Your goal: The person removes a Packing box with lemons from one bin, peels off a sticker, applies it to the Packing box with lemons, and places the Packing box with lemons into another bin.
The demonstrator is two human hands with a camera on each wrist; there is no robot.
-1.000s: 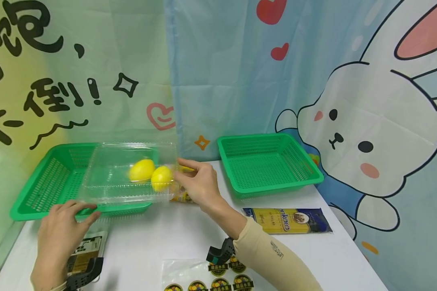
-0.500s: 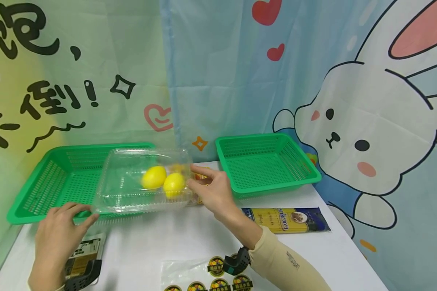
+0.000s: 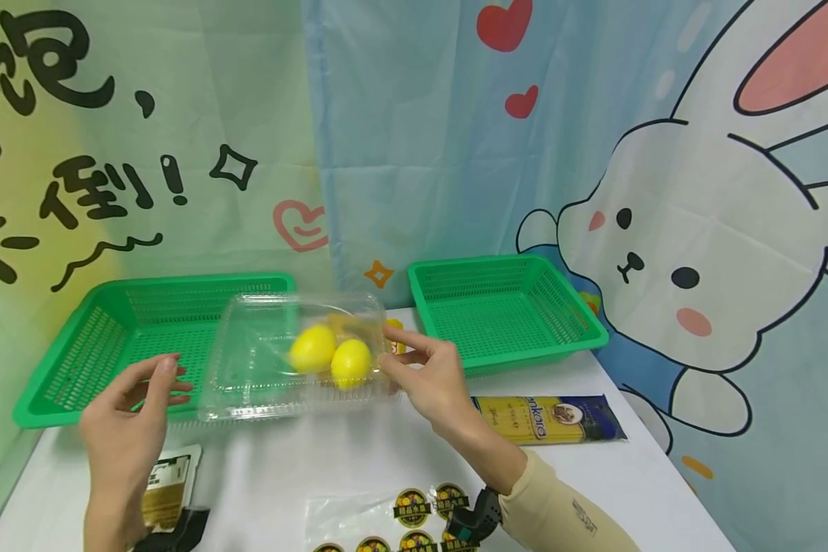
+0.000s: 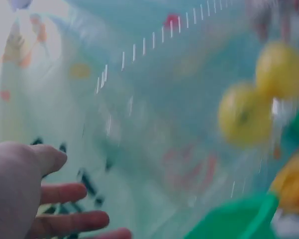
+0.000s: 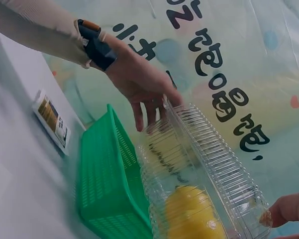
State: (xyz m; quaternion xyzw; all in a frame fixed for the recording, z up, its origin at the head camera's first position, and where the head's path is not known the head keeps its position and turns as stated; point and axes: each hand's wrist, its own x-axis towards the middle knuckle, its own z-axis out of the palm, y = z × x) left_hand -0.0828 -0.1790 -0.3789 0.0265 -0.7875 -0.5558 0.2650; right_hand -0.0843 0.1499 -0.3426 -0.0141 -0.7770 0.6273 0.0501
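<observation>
In the head view, my right hand pinches the right side of a clear plastic clamshell box, thumb and forefinger at its edge. Two yellow lemons lie inside, toward the right end. The box hangs over the table, overlapping the front right of the left green basket in this view. My left hand is raised to the left of the box, holding nothing, its fingers loosely bent and apart from it. In the left wrist view, the fingers of the left hand spread away from the lemons.
A second green basket stands at the back right, with a pasta packet before it. Behind the box shows a yellow packet. A sheet of round stickers lies at the front; a brown-and-white packet is beneath my left arm.
The box with the lemons has moved to the right and slightly nearer in my right hand. My left hand, earlier beside the box's front left corner, is now apart with fingers turned upward.
</observation>
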